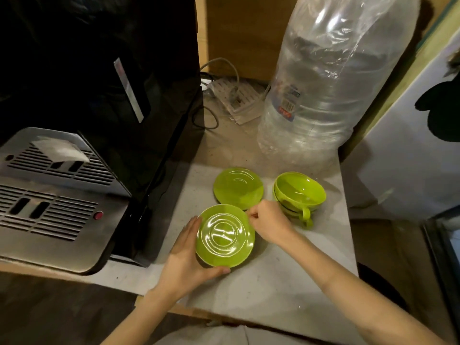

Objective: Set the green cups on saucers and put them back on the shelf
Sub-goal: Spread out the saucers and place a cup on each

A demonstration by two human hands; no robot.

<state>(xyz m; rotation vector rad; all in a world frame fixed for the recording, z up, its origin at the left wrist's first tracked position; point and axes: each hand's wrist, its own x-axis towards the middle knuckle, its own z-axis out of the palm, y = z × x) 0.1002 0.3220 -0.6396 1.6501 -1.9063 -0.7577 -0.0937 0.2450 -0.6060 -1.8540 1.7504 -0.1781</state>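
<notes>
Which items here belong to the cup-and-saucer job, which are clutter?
Job: round green saucer in both hands; second green saucer behind it; stacked green handled cups.
Clutter: black and steel coffee machine; clear plastic water bottle; white power strip.

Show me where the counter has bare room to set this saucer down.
Free: the near right counter, between the held saucer and the counter's right edge, in front of the stacked cups. Crowded: the back, where the second saucer, cups and plastic bottle stand close, and the left, taken by the coffee machine.
</notes>
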